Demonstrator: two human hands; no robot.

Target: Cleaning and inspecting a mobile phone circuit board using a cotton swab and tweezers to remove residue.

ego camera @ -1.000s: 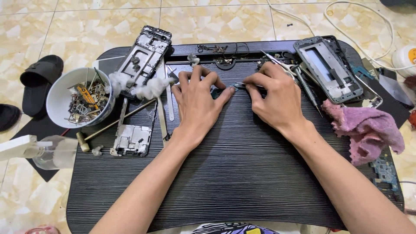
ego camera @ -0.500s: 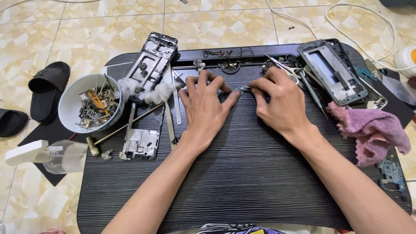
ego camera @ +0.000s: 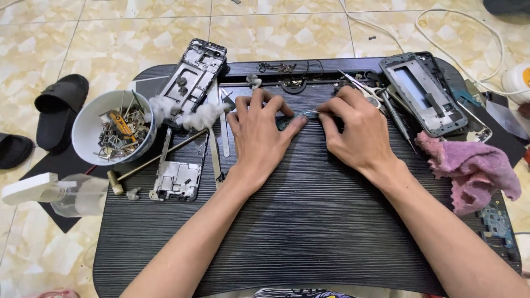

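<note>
My left hand (ego camera: pixel 259 135) lies flat on the black ribbed table (ego camera: pixel 309 221), its fingertips pressing a small dark part (ego camera: pixel 288 121) that is mostly hidden under them. My right hand (ego camera: pixel 356 132) sits just right of it, fingers pinched on thin metal tweezers (ego camera: pixel 310 113) whose tip meets the small part. Both hands are near the table's far edge, almost touching each other.
A white bowl (ego camera: pixel 88 135) of metal scraps stands at left, with a phone frame (ego camera: pixel 193 77), a small metal plate (ego camera: pixel 176 181) and a thin hammer (ego camera: pixel 149 163) near it. Another phone frame (ego camera: pixel 425 94), a screwdriver (ego camera: pixel 395 116) and a pink cloth (ego camera: pixel 472 171) lie right. A spray bottle (ego camera: pixel 55 193) and black sandals (ego camera: pixel 58 110) are on the floor.
The view has shifted slightly, so everything sits a little lower and rightward in frame. Both hands stay on the small part, with only small finger movements.
</note>
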